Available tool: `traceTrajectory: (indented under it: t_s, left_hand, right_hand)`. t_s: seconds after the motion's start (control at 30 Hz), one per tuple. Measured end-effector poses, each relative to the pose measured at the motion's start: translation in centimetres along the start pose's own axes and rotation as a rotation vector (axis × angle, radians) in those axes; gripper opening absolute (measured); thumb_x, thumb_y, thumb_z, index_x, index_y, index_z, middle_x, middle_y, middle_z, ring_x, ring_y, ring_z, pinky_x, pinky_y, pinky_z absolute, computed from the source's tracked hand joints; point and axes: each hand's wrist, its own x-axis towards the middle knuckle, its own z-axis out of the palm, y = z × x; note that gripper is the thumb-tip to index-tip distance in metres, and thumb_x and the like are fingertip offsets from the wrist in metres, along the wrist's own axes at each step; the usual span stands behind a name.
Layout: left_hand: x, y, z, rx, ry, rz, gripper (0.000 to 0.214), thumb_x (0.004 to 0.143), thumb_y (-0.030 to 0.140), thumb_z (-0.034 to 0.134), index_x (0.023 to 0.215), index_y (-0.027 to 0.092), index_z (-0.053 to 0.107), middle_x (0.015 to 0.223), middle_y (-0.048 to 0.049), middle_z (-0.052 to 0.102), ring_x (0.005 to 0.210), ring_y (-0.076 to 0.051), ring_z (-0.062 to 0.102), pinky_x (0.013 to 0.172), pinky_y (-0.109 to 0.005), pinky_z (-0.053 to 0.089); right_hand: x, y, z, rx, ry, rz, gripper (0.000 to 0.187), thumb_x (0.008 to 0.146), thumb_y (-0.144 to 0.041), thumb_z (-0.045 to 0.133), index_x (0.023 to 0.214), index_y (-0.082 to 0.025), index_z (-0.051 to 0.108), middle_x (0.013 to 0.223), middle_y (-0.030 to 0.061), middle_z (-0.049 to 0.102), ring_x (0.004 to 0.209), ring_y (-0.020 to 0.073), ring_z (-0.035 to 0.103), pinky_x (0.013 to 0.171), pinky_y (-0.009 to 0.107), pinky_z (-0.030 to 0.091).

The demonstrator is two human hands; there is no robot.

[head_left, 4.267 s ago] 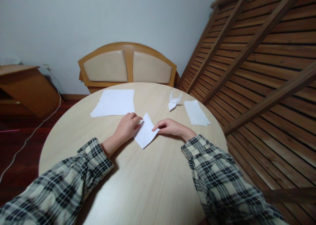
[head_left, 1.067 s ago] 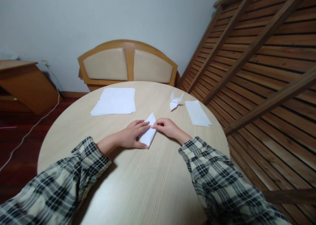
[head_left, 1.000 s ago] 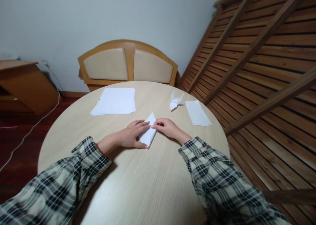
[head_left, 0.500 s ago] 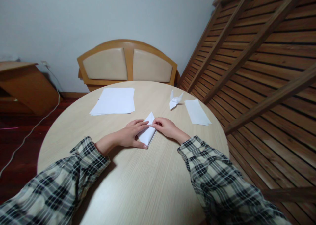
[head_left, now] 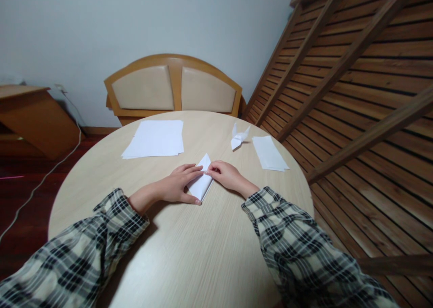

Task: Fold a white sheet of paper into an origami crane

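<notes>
A white folded paper (head_left: 200, 187), kite-shaped with a pointed top, lies on the round table in front of me. My left hand (head_left: 174, 186) rests on its left side, fingers stretched across the middle and thumb at the bottom corner. From the right, my right hand (head_left: 226, 176) comes in with thumb and forefinger pinched together at the paper's middle, near the left fingertips. The bit of paper between those fingers is mostly hidden. Beyond the right hand stands a folded white paper crane (head_left: 238, 140), its points sticking up.
A stack of white sheets (head_left: 155, 139) lies at the back left of the pale wooden table (head_left: 189, 263). Narrower white paper strips (head_left: 269, 153) are at the right edge. Behind stands a padded wooden headboard (head_left: 174, 85); wooden slats (head_left: 355, 87) lean at the right.
Both hands stay almost still on the folded paper, with the right fingers pinched at its middle throughout. The whole view has shifted very slightly.
</notes>
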Motion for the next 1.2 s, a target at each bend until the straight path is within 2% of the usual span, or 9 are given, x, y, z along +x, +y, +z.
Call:
traceTrajectory:
  t_s: [0.33, 0.8, 1.2]
  left_hand:
    - [0.2, 0.6, -0.4, -0.004, -0.036, -0.030, 0.104, 0.074, 0.080, 0.066, 0.154, 0.020, 0.036, 0.162, -0.0171, 0.034, 0.151, -0.039, 0.023, 0.122, -0.058, 0.023]
    - [0.2, 0.4, -0.3, -0.022, -0.008, -0.019, 0.101, 0.073, 0.076, 0.070, 0.152, 0.022, 0.039, 0.161, -0.0160, 0.037, 0.150, -0.039, 0.026, 0.121, -0.059, 0.024]
    - [0.1, 0.6, -0.3, -0.015, -0.007, -0.025, 0.105, 0.070, 0.077, 0.073, 0.152, 0.022, 0.039, 0.162, -0.0159, 0.036, 0.150, -0.040, 0.025, 0.121, -0.059, 0.024]
  right_hand:
    - [0.0, 0.2, -0.2, -0.022, -0.021, -0.030, 0.016, 0.091, -0.022, 0.067, 0.075, -0.018, 0.064, 0.080, 0.0012, 0.062, 0.076, 0.0141, 0.054, 0.070, 0.027, 0.038]
    - [-0.5, -1.6, 0.1, -0.253, -0.011, 0.045, 0.013, 0.097, -0.028, 0.059, 0.091, -0.020, 0.067, 0.095, 0.0031, 0.068, 0.084, 0.0150, 0.061, 0.073, 0.027, 0.039]
    - [-0.5, -1.6, 0.9, -0.358, 0.013, 0.076, 0.019, 0.101, -0.036, 0.053, 0.095, -0.022, 0.065, 0.102, 0.0034, 0.069, 0.089, 0.0172, 0.062, 0.071, 0.028, 0.039]
